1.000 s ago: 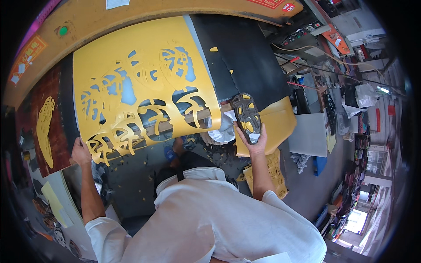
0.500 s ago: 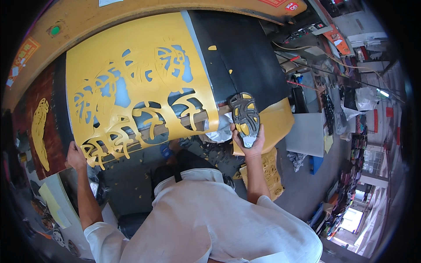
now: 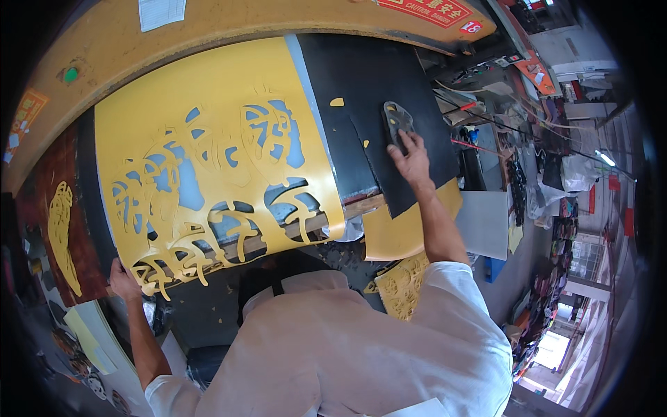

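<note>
A wide yellow sheet (image 3: 208, 73) lies across the bench, with curved, sole-like shapes cut out along its near half. My left hand (image 3: 125, 280) is closed on its near left corner. To the right, my right hand (image 3: 411, 161) grips a dark, sole-shaped cutting die (image 3: 397, 121), which rests on or just over the black mat (image 3: 361, 76). Fingers cover the die's near end, and whether it touches the mat I cannot tell. Small yellow offcuts (image 3: 337, 102) lie on the mat to the left of the die.
An orange-brown machine beam (image 3: 243, 28) spans the far side, bearing a green button (image 3: 71, 74). On the left a yellow cut strip (image 3: 62, 236) lies on a reddish-brown board (image 3: 38, 201). More yellow sheet (image 3: 392, 233) hangs below the mat; a grey panel (image 3: 484, 221) stands to its right.
My right hand has carried the die away from the bench's near edge, far and slightly right, over the black mat, turning from palm up to palm down. My left hand stays at the sheet's corner.
</note>
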